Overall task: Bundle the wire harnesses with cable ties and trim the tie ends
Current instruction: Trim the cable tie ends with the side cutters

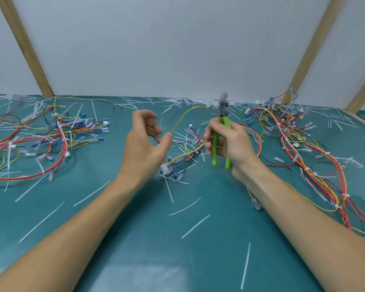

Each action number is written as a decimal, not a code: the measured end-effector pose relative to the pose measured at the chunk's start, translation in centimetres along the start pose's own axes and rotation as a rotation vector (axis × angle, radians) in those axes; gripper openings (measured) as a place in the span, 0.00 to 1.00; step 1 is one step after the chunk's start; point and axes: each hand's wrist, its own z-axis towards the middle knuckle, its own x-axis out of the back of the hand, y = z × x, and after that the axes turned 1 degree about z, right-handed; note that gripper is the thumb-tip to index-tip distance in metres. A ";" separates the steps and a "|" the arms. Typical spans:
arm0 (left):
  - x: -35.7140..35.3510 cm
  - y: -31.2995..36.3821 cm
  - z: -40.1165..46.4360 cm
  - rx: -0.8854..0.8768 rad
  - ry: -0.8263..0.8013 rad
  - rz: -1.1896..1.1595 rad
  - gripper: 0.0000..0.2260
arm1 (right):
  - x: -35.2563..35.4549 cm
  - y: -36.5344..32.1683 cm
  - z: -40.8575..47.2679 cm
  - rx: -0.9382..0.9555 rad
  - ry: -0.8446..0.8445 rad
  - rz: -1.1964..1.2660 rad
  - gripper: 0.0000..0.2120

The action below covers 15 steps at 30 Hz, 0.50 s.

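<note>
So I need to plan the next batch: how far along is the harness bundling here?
Well along, it seems. Tied harnesses lie piled at the left and at the right, and trimmed tie ends litter the green mat. The right hand holds the green-handled cutters; the left hand is open and holds nothing. The small harness between the hands looks next to trim.
</note>
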 end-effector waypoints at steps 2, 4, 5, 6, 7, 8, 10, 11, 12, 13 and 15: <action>-0.4 -0.6 -0.5 0.024 -0.176 0.259 0.18 | 0.6 -0.2 0.5 -0.067 0.126 0.156 0.10; -0.5 -1.1 -0.8 0.052 -0.385 0.492 0.23 | 1.3 0.0 1.0 -0.137 0.246 0.288 0.10; -0.5 -1.2 -0.8 0.049 -0.446 0.551 0.23 | 1.7 0.2 1.2 -0.176 0.304 0.339 0.10; -0.4 -1.3 -0.8 0.037 -0.478 0.586 0.23 | 2.0 0.3 1.4 -0.211 0.361 0.388 0.11; -0.2 -1.3 -0.7 0.021 -0.484 0.604 0.21 | 2.4 0.5 1.6 -0.237 0.414 0.437 0.11; -0.1 -1.2 -0.5 0.006 -0.471 0.608 0.17 | 2.8 0.5 1.8 -0.254 0.458 0.480 0.11; 0.0 -1.2 -0.3 -0.019 -0.427 0.616 0.09 | 3.7 0.5 2.1 -0.270 0.525 0.528 0.12; 0.1 -1.2 -0.3 -0.025 -0.406 0.619 0.06 | 4.0 0.5 2.3 -0.273 0.550 0.534 0.12; 0.1 -1.2 -0.2 -0.022 -0.388 0.629 0.05 | 4.2 0.4 2.4 -0.275 0.565 0.534 0.12; 0.2 -1.3 -0.1 -0.012 -0.369 0.644 0.05 | 4.4 0.3 2.5 -0.273 0.572 0.532 0.12; 0.6 -1.7 0.2 0.009 -0.298 0.668 0.05 | 4.7 0.2 2.6 -0.262 0.583 0.519 0.09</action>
